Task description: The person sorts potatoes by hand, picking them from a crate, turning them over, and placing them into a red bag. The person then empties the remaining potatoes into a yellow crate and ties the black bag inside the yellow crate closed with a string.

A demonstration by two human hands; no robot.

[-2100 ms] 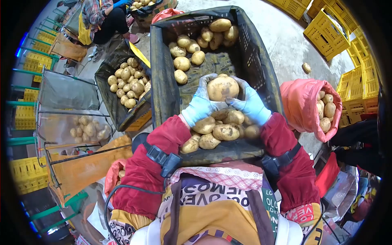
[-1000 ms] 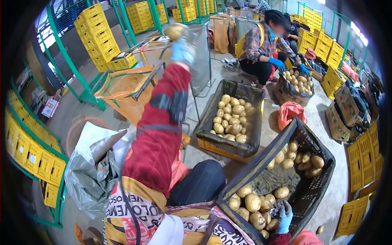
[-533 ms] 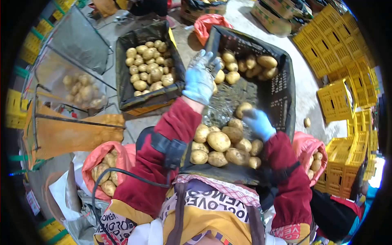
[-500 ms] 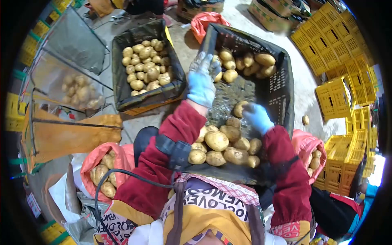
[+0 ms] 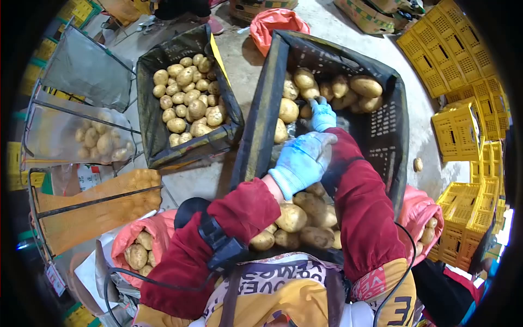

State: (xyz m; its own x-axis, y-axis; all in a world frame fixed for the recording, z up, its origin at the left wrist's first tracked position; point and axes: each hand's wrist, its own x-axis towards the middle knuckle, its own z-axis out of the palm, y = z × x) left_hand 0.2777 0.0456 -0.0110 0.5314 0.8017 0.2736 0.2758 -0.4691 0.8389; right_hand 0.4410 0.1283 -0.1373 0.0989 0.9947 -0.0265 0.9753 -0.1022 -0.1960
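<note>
My left hand, in a soiled blue glove, is over the middle of the large dark-lined crate, beside my right sleeve. Its fingers are together and partly hidden, and what they hold, if anything, cannot be made out. Farther in, my right hand, also in a blue glove, reaches to the far potatoes, its fingertips at a small potato. Larger potatoes lie at the crate's far end. Another heap of potatoes is at the near end, partly under my arms.
A smaller lined crate of potatoes stands at the left. Sacks of potatoes flank me, one red at the left, one pink at the right. Mesh bags hang on a metal frame at the left. Yellow crates are stacked at the right.
My left hand has moved from the crate's left rim down and right toward its middle. My right hand has gone from the near heap up to the far potatoes. The view has shifted slightly.
</note>
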